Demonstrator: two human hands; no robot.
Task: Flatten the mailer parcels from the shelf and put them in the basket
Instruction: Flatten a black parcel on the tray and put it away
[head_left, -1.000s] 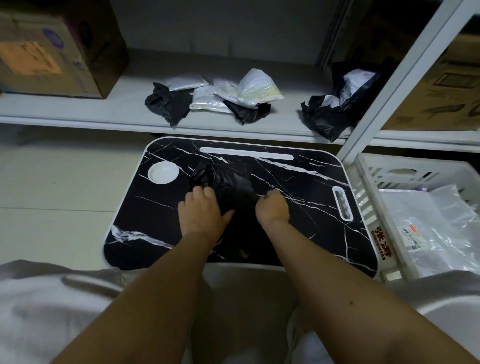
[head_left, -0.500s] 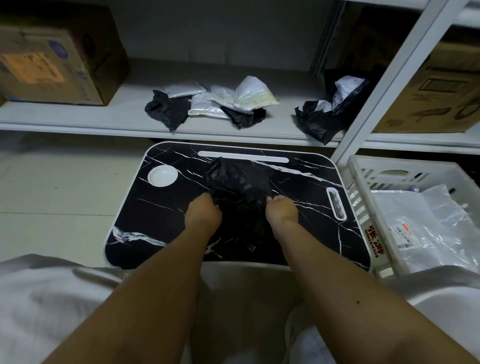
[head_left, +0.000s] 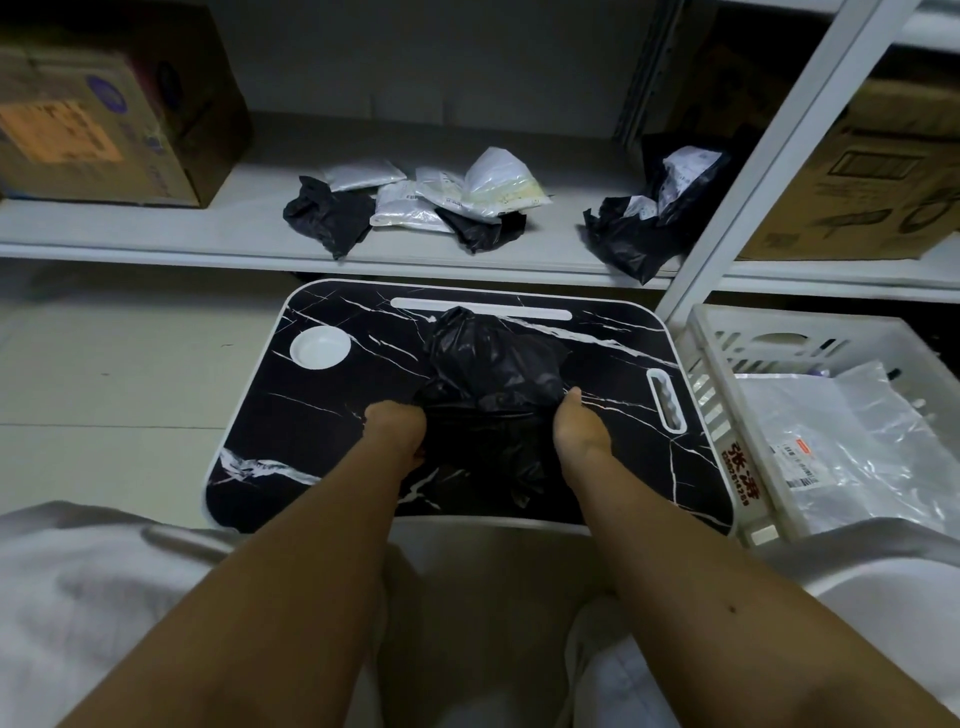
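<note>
A crumpled black mailer (head_left: 493, 369) lies on the black marble lap table (head_left: 322, 415). My left hand (head_left: 396, 431) grips its left edge and my right hand (head_left: 577, 431) grips its right edge, both with fingers curled under the plastic. The mailer's far part bulges upward. On the white shelf (head_left: 156, 228) lie more mailers: a black one (head_left: 327, 215), white ones (head_left: 457, 195) and a black heap with white labels (head_left: 649, 223). The white basket (head_left: 727, 338) at the right holds flat clear and white mailers (head_left: 841, 441).
Cardboard boxes stand on the shelf at the left (head_left: 104, 104) and the right (head_left: 862, 171). A white shelf post (head_left: 769, 156) rises between table and basket. The table has a round white cup recess (head_left: 319, 347). My white-clad lap fills the foreground.
Both hands have shifted outward to the mailer's side edges and closed on them. The mailer has slid farther from me and its far part has puffed up.
</note>
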